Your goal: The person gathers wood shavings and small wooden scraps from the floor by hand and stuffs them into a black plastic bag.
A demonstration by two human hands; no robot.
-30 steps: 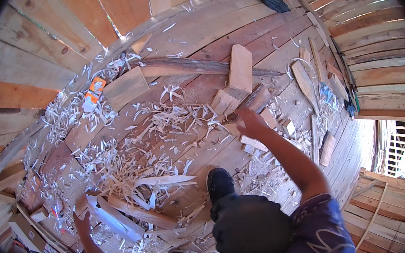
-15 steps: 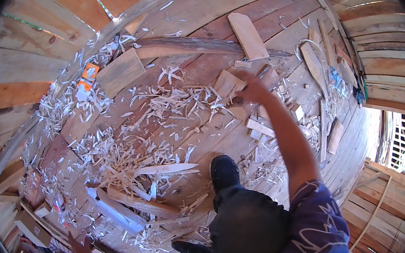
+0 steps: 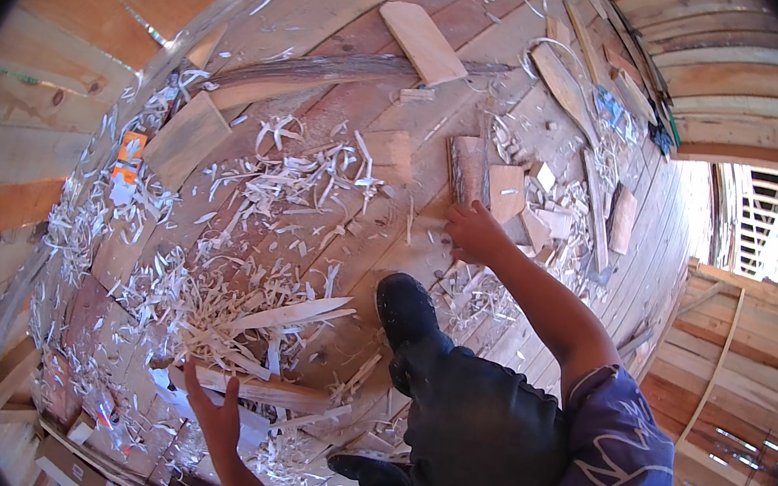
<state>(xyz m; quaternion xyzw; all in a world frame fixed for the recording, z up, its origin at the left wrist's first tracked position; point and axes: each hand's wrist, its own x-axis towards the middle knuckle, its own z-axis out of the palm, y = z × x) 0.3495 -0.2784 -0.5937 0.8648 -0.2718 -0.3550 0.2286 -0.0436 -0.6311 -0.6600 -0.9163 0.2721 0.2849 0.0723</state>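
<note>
My right hand [image 3: 478,233] is low over the floor with its fingers apart, at the near end of a bark-edged wood block [image 3: 465,167]. Whether the fingertips touch the block I cannot tell. Right beside that block lies a pale, flat wood piece [image 3: 507,195]. My left hand [image 3: 217,408] is open, thumb and fingers spread, above the near edge of a heap of curled wood shavings [image 3: 227,321]. Close to it are a squared length of wood [image 3: 285,395] and a long pointed sliver [image 3: 293,314]. Neither hand shows anything held.
A dark boot [image 3: 407,310] stands between my hands. Farther off lie a bark-edged slab [image 3: 312,76], a board [image 3: 423,43] across its end, and a square board [image 3: 187,138]. An orange packet [image 3: 131,151] sits among shavings at left. Offcuts [image 3: 554,222] are scattered at right.
My right hand has drawn back nearer to me, and the bark-edged block lies slightly closer. My left hand has risen into clear view from the lower edge. The whole view has shifted.
</note>
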